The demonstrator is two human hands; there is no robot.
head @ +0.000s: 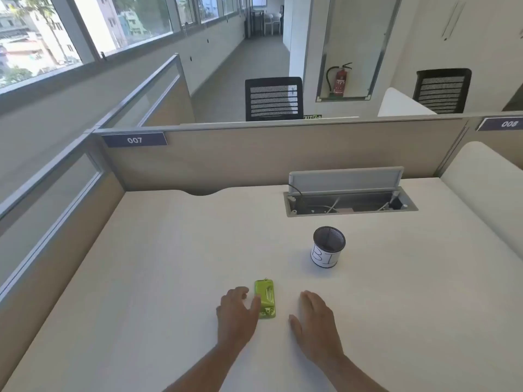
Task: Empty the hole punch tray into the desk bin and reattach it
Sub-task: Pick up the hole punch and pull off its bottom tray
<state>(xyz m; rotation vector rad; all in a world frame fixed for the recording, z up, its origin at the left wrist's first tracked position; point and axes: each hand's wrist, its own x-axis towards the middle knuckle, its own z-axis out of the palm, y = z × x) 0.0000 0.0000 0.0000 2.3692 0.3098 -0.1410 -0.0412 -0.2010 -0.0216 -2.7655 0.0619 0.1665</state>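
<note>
A small lime-green hole punch (pixel 266 298) lies on the white desk (pixel 169 264), near its front middle. My left hand (pixel 236 312) rests just left of it, thumb touching its left side, fingers loosely curled. My right hand (pixel 314 318) lies flat on the desk a short way to the right of the punch, fingers apart, holding nothing. The desk bin (pixel 328 247), a small black mesh cup with a white paper label, stands upright behind and to the right of the punch. The punch's tray is not separately visible.
An open cable hatch (pixel 351 199) with wires sits in the desk behind the bin. Beige partitions labelled 007 (pixel 134 140) and 008 close the back and left. A second desk (pixel 486 188) adjoins on the right.
</note>
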